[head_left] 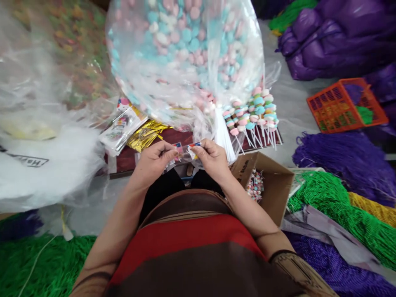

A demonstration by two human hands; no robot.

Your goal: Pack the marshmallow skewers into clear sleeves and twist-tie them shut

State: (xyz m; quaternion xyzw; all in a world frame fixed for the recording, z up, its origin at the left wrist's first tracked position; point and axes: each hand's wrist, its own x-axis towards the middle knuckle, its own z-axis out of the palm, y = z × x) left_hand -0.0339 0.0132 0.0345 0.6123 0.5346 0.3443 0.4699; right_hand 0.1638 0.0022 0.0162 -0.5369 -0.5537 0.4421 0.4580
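A small clear plastic bag with a colourful print [186, 153] is stretched between my two hands at the table's front edge. My left hand [156, 161] pinches one side of it between thumb and forefinger. The opposite side is pinched by my right hand [214, 159]. Left of my hands lie a stack of printed clear bags [122, 131] and a bundle of gold twist ties [147, 134]. Just beyond my right hand is a bunch of white sticks [223, 134]. Pastel candy skewers [255, 113] lie in a group to its right.
A big clear bag of pink, blue and white candies [188, 45] fills the table's back. More plastic bags [46, 173] crowd the left. By my right forearm stands an open cardboard box [275, 185]. An orange crate [337, 107] and green strands [324, 198] are further right.
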